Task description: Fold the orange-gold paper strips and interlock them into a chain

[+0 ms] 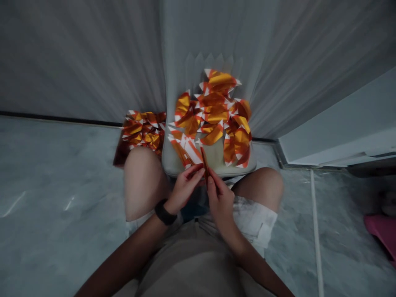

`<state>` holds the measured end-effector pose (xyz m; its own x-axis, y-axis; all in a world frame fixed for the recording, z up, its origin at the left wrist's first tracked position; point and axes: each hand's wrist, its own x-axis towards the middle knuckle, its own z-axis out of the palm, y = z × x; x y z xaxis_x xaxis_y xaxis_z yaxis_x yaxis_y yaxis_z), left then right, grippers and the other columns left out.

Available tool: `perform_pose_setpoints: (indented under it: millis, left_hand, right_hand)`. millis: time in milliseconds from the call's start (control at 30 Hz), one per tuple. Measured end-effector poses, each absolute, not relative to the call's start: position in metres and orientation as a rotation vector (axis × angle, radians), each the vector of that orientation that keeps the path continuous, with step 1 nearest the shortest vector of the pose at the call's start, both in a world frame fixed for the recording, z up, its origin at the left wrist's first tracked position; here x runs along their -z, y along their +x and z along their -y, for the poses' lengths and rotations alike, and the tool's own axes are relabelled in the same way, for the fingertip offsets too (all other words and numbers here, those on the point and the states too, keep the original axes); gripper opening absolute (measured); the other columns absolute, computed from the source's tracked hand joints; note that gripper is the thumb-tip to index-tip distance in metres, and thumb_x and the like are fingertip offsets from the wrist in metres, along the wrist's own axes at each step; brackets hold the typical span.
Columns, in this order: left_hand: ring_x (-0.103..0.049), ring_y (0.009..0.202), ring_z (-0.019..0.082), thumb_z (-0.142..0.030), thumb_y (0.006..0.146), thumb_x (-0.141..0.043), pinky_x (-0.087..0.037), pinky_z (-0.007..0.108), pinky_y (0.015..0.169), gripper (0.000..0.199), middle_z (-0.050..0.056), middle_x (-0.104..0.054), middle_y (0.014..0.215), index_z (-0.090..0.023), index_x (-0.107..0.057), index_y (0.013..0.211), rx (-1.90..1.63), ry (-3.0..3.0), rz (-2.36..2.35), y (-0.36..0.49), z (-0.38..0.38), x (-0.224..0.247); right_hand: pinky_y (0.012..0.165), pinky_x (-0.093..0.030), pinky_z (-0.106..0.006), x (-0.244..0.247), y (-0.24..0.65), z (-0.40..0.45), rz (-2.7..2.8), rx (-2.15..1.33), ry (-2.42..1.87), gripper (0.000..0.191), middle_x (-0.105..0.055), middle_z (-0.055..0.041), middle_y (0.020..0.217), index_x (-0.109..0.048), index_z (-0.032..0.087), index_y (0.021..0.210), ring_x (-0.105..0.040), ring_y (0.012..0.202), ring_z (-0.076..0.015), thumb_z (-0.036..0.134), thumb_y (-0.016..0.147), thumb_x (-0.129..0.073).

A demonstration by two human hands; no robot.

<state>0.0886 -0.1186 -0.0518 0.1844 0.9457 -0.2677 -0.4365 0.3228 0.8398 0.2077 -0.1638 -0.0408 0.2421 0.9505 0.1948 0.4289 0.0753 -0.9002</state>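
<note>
Between my hands, above the front edge of a pale plastic chair seat [208,167], a narrow folded strip of orange and gold foil paper [203,158] stands nearly on end. My left hand [187,183], with a dark band on its wrist, pinches its lower part from the left. The fingers of my right hand [219,194] are closed on the same strip from the right. Just beyond, flat orange-and-white strips [187,148] lie in a small stack on the seat. Several crinkled gold-orange foil pieces with white pointed ends [215,113] are heaped farther back.
Left of the chair, a dark red box [120,154] holds more gold foil pieces [144,128]. My knees flank the seat. Behind hangs a grey pleated curtain [93,57]. A white panel [340,123] stands at right, and a pink object [380,235] lies on the marbled floor.
</note>
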Motion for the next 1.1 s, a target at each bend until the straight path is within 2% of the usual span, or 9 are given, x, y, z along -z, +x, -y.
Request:
perform_pose_setpoints:
  millis: [100,300,367,500,600,667,733,800,1100]
  left_hand:
    - [-0.068,0.099,0.020,-0.045,0.082,-0.074,-0.059,0.030,0.078,0.041,0.008,-0.072,0.116,-0.019,-0.072,0.114,-1.123,0.780,-1.008,0.088,0.119,0.053]
    - [-0.067,0.080,0.018,-0.042,0.085,-0.068,-0.055,0.027,0.072,0.026,0.004,-0.073,0.090,-0.017,-0.071,0.095,-1.165,1.159,-1.289,0.075,0.122,0.047]
    - [-0.066,0.078,0.017,-0.040,0.088,-0.066,-0.053,0.026,0.072,0.024,0.004,-0.073,0.088,-0.018,-0.073,0.094,-1.101,1.305,-1.326,0.069,0.123,0.045]
    - [-0.066,0.078,0.017,-0.040,0.090,-0.064,-0.052,0.026,0.072,0.024,0.003,-0.073,0.087,-0.018,-0.074,0.093,-1.002,1.480,-1.314,0.063,0.119,0.043]
    - [-0.065,0.076,0.017,-0.044,0.090,-0.065,-0.052,0.025,0.068,0.028,0.003,-0.072,0.084,-0.017,-0.072,0.089,-1.010,1.436,-1.316,0.065,0.116,0.041]
    - [-0.062,0.067,0.014,-0.047,0.089,-0.065,-0.049,0.023,0.060,0.030,0.001,-0.069,0.077,-0.017,-0.070,0.088,-1.037,1.372,-1.340,0.069,0.117,0.040]
    - [-0.054,0.054,0.012,-0.049,0.089,-0.064,-0.042,0.022,0.050,0.032,-0.002,-0.062,0.065,-0.018,-0.068,0.088,-1.044,1.321,-1.351,0.074,0.120,0.039]
    - [-0.048,0.048,0.010,-0.051,0.090,-0.063,-0.038,0.022,0.048,0.033,-0.004,-0.057,0.059,-0.018,-0.068,0.088,-1.031,1.289,-1.340,0.077,0.124,0.041]
    - [-0.063,0.073,0.015,-0.045,0.089,-0.066,-0.048,0.023,0.065,0.027,0.002,-0.071,0.081,-0.019,-0.073,0.089,-0.932,1.479,-1.248,0.078,0.127,0.048]
  right_hand:
    - [0.100,-0.055,-0.036,0.042,0.206,0.163,1.364,-0.647,-1.532,0.040,-0.071,-0.0105,0.127,-0.065,0.019,0.133,-0.069,0.114,-0.0231,0.035,0.101,-0.047]
    - [0.098,-0.055,-0.036,0.041,0.197,0.158,1.470,-0.738,-1.486,0.049,-0.069,-0.0127,0.129,-0.052,0.016,0.145,-0.069,0.113,-0.0229,0.030,0.099,-0.047]
    - [0.094,-0.056,-0.033,0.037,0.199,0.153,1.480,-0.785,-1.488,0.045,-0.072,-0.0115,0.123,-0.059,0.017,0.139,-0.071,0.108,-0.0228,0.033,0.098,-0.049]
    - [0.082,-0.055,-0.031,0.031,0.214,0.141,1.536,-0.839,-1.541,0.034,-0.079,-0.0070,0.102,-0.075,0.021,0.113,-0.074,0.089,-0.0227,0.036,0.098,-0.048]
    - [0.073,-0.053,-0.030,0.031,0.228,0.134,1.474,-0.861,-1.582,0.036,-0.079,-0.0057,0.090,-0.078,0.019,0.104,-0.073,0.080,-0.0223,0.037,0.098,-0.047]
    - [0.069,-0.052,-0.028,0.033,0.236,0.132,1.393,-0.891,-1.573,0.038,-0.078,-0.0050,0.085,-0.079,0.017,0.099,-0.072,0.078,-0.0221,0.040,0.096,-0.049]
    - [0.068,-0.052,-0.027,0.037,0.241,0.134,1.315,-0.942,-1.543,0.039,-0.078,-0.0042,0.083,-0.079,0.016,0.096,-0.071,0.077,-0.0217,0.043,0.094,-0.051]
    - [0.069,-0.053,-0.028,0.042,0.244,0.139,1.252,-0.984,-1.522,0.039,-0.078,-0.0044,0.085,-0.078,0.015,0.095,-0.070,0.078,-0.0219,0.045,0.092,-0.053]
    - [0.073,-0.055,-0.031,0.041,0.253,0.157,1.208,-0.898,-1.607,0.037,-0.078,-0.0060,0.090,-0.078,0.018,0.101,-0.071,0.079,-0.0235,0.047,0.092,-0.056]
